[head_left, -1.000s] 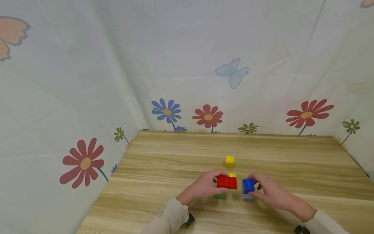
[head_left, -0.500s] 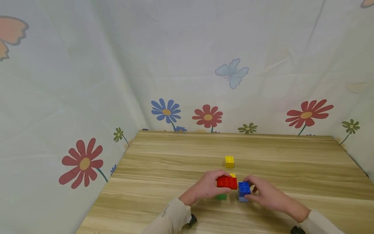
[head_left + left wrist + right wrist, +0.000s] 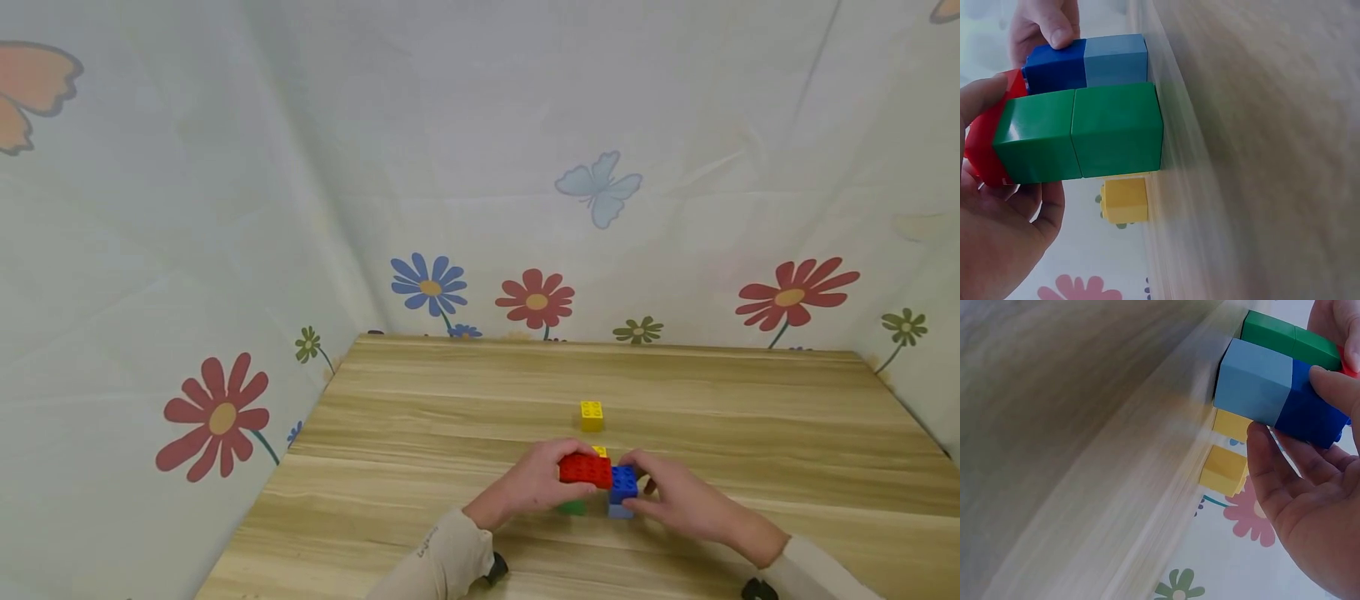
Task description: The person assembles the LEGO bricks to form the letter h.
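My left hand (image 3: pixel 531 479) grips a long red brick (image 3: pixel 587 472) between thumb and fingers. In the left wrist view, two stacked green bricks (image 3: pixel 1116 131) stand beneath the red one. My right hand (image 3: pixel 672 497) pinches a dark blue brick (image 3: pixel 624 483), which sits on a light blue brick (image 3: pixel 620 510). The blue stack stands close to the right end of the red brick; whether they touch I cannot tell. Behind the red brick, a yellow brick (image 3: pixel 600 451) is mostly hidden.
Farther back on the wooden table (image 3: pixel 450 400) stands a separate yellow brick (image 3: pixel 592 417). A white cloth (image 3: pixel 465 167) printed with flowers and butterflies hangs behind the table and at its sides.
My right hand has moved left with the two blue bricks, closing the gap to the red brick. The left hand has stayed nearly in place, gripping the red brick.
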Available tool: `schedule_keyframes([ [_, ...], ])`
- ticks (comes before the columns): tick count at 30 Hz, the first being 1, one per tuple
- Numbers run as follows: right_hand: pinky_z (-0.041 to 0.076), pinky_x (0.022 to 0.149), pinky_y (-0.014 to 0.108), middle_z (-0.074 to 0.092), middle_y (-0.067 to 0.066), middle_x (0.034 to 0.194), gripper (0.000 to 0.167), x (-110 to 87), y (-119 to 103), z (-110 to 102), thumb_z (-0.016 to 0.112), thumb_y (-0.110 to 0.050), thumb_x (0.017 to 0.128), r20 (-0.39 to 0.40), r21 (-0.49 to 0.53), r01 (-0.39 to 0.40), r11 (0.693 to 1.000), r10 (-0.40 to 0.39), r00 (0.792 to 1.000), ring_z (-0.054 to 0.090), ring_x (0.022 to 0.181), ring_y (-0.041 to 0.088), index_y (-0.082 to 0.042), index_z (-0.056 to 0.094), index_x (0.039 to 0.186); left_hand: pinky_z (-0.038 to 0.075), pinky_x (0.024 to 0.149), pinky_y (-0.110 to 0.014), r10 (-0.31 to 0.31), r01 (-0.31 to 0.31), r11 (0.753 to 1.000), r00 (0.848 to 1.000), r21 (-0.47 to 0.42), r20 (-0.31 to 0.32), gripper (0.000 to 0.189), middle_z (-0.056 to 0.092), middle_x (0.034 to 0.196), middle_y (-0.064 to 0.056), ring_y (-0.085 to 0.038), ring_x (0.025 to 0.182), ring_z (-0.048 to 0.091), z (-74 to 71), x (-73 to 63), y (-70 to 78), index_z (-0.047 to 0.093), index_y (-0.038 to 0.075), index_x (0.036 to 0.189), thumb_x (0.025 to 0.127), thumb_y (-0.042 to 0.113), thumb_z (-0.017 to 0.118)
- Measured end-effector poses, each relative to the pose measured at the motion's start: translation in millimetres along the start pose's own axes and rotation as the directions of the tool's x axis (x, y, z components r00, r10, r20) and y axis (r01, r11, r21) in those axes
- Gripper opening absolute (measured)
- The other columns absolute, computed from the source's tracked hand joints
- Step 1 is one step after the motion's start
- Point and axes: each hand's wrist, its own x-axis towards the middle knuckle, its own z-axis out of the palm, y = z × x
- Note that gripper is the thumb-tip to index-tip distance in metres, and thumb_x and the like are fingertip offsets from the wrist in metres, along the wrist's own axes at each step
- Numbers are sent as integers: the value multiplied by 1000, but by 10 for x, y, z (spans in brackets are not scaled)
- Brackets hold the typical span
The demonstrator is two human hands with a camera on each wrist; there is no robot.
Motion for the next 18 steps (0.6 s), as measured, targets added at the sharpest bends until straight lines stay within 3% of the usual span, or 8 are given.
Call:
schedule_keyframes([
  [6,51,74,26,58,-5,107,39,-12,-6,-17,67,-30,89,21,43,-10,999,9,1000,57,89,10,-11,52,120,48,75,-20,-5,5,998,1000,-58,5,35,58,105,13,-4,89,54,26,11,-6,60,21,117,85,30,72],
  [11,51,75,26,59,-5,107,38,-18,19,-10,65,-32,90,18,42,12,999,-13,1000,58,91,9,-10,54,120,48,75,-20,24,-23,999,1000,-49,13,35,58,105,13,-3,89,54,45,19,-21,59,21,119,87,32,70],
  [18,52,74,26,60,-7,105,38,-10,46,-2,64,-35,91,14,44,42,998,-43,999,58,89,8,-9,56,117,48,73,-21,6,-4,998,1000,-68,20,34,58,104,13,-4,88,55,55,22,-36,59,21,118,88,35,68],
])
